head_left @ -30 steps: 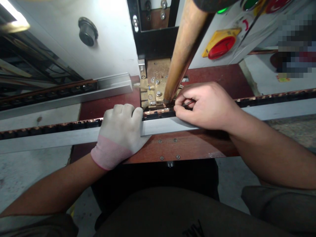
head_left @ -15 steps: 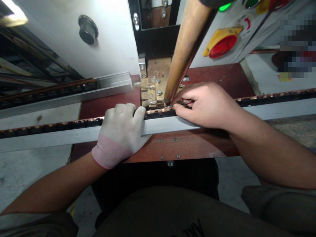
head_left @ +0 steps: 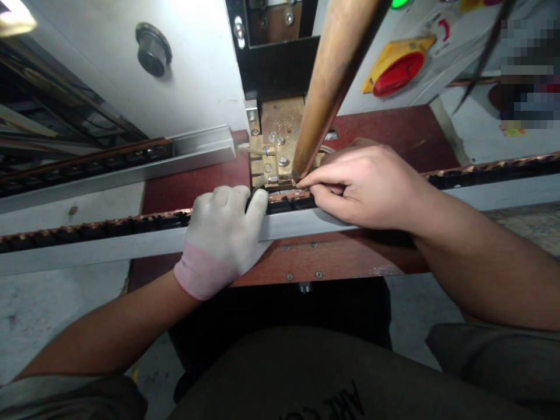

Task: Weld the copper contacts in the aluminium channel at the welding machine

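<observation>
My left hand [head_left: 225,230], in a white glove with a pink cuff, is wrapped over a long aluminium rail [head_left: 306,223]. Black plastic pieces [head_left: 286,203] and a copper-coloured strip [head_left: 170,213] run along the rail's far edge. My bare right hand [head_left: 371,184] rests by the rail, thumb and fingers drawn together at the strip. Whatever they pinch is hidden. Its index fingertip is close to the lower tip of a thick copper-coloured rod [head_left: 332,87], which slants down from the machine. Behind the rail, under the rod, sits a brass block [head_left: 282,153] with bolts and hoses.
A red-brown board [head_left: 332,259] with screws lies under the rail. A second aluminium channel [head_left: 203,149] stands at back left. On the white machine housing are a black knob [head_left: 153,51] and a red-and-yellow rotary switch [head_left: 399,73].
My left hand has shifted slightly right along with the rail. The right index finger has stretched toward the rod tip, and the thin piece seen at the fingertips before no longer shows clearly.
</observation>
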Motion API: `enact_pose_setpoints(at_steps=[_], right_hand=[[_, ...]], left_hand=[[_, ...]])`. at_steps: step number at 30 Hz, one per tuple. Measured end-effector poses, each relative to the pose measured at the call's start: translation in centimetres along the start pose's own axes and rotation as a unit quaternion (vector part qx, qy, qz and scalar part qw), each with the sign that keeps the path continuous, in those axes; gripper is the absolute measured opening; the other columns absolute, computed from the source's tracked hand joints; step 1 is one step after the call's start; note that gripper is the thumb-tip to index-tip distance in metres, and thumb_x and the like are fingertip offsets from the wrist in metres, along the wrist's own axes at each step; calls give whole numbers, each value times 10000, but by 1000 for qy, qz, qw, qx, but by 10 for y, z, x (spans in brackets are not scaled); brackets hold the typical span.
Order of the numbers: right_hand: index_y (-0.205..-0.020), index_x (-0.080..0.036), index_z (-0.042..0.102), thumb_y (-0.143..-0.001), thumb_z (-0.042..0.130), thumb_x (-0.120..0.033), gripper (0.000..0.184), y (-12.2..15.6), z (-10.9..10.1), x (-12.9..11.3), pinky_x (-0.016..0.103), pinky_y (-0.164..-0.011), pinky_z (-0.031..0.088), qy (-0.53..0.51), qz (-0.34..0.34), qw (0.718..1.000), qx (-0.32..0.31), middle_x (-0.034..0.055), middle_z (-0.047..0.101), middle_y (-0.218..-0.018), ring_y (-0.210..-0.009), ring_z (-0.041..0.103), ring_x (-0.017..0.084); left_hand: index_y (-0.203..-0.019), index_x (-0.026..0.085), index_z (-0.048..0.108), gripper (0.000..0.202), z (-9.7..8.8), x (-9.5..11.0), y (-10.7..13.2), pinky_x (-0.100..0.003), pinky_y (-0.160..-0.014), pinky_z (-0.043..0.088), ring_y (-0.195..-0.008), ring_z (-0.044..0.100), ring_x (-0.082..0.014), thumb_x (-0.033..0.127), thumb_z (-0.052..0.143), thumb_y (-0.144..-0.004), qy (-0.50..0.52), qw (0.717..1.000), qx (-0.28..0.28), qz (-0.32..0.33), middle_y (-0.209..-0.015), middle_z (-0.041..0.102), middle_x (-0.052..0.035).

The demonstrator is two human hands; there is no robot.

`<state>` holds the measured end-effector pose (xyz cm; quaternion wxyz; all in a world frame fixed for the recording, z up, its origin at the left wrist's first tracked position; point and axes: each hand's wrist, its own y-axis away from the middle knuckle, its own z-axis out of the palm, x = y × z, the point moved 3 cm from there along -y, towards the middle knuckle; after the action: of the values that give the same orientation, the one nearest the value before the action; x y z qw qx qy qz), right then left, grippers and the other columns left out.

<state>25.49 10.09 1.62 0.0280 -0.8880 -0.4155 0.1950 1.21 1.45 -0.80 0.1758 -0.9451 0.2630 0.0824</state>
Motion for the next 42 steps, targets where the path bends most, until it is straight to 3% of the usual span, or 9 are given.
enact_pose_setpoints(at_steps=[11, 18, 25, 30, 33, 42], right_hand=[[-1241, -300, 977, -1086, 631, -268, 380, 2, 3, 2, 484, -875, 623, 24, 14, 1000, 5, 53, 951, -1102, -975, 879, 326], [-1234, -337, 968, -1115, 590, -269, 402, -1, 4, 5, 469, -993, 654, -29, 1, 999, -23, 45, 955, -1172, -1036, 893, 304], [-1260, -373, 962, -1116, 568, -271, 432, -3, 4, 7, 477, -1008, 682, -69, -22, 997, -37, 13, 959, -1203, -1024, 890, 288], [-1208, -314, 973, -1064, 621, -297, 381, -1, 2, 5, 476, -931, 663, -16, -4, 1000, 0, 42, 947, -1059, -950, 871, 300], [-1174, -335, 966, -1042, 645, -306, 349, 0, 2, 4, 473, -890, 641, 15, 12, 1000, 7, 31, 926, -984, -939, 852, 306], [-1171, -357, 979, -1071, 622, -297, 376, 0, 1, -1, 512, -913, 640, 9, 9, 1000, -5, 49, 941, -1077, -976, 864, 333]], left_hand=[[-1424, 156, 788, 499, 1, 1, 1, -485, -750, 396, -973, 671, -393, 502, 764, -1066, 9, 1000, -8, -8, -1072, 754, -177], [-1377, 143, 788, 474, 1, 2, 1, -497, -724, 392, -928, 653, -405, 498, 756, -1065, -18, 1000, 5, 7, -1037, 741, -173], [-1387, 148, 788, 420, 0, 3, 0, -486, -734, 403, -937, 654, -385, 444, 730, -1096, -25, 1000, -2, 4, -1037, 742, -162], [-1380, 156, 793, 423, -2, 2, -1, -488, -745, 414, -963, 671, -385, 467, 715, -1104, -10, 1000, -25, -6, -1064, 753, -176], [-1418, 161, 796, 468, 0, 1, 0, -503, -751, 421, -978, 678, -411, 485, 720, -1090, 15, 999, -30, -16, -1080, 760, -192], [-1433, 164, 795, 493, 1, 1, 0, -508, -766, 432, -996, 683, -415, 504, 721, -1084, 21, 999, -36, -21, -1096, 765, -196]])
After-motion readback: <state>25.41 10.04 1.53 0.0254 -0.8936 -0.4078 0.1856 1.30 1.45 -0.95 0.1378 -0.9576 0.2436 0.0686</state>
